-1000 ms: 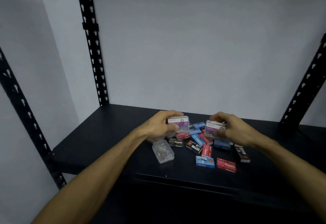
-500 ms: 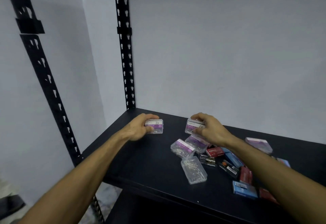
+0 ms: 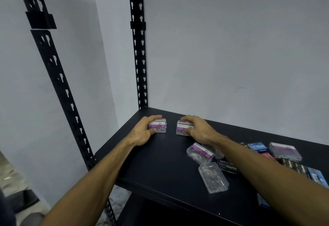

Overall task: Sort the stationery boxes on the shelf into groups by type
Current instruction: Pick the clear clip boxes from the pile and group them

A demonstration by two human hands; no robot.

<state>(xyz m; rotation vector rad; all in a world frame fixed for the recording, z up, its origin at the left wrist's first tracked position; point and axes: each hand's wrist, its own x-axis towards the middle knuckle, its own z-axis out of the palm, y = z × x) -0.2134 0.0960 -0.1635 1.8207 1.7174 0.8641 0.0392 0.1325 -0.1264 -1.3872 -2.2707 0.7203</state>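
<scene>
Two clear plastic paper-clip boxes with purple labels are being set down near the back left corner of the black metal shelf [image 3: 160, 172], well apart from the mixed pile. The left-hand box [image 3: 159, 128] is pinched by the curled fingers and thumb of the left hand [image 3: 142, 133]; the right-hand box [image 3: 181, 128] is gripped the same way by the right hand [image 3: 197, 129]. A small gap is left between the two boxes. Whether they already rest on the shelf cannot be told.

A paper-clip group appears to be started here. Next, both grips would need releasing and the hands returned to the pile.

Three more clear boxes are counted: a labelled one [image 3: 199, 152] just below the right wrist, an unlabelled one [image 3: 213, 177] nearer the front edge, and one [image 3: 284, 151] beyond the right forearm. The staple boxes [image 3: 227, 168] are partly hidden, so they cannot be counted.
</scene>
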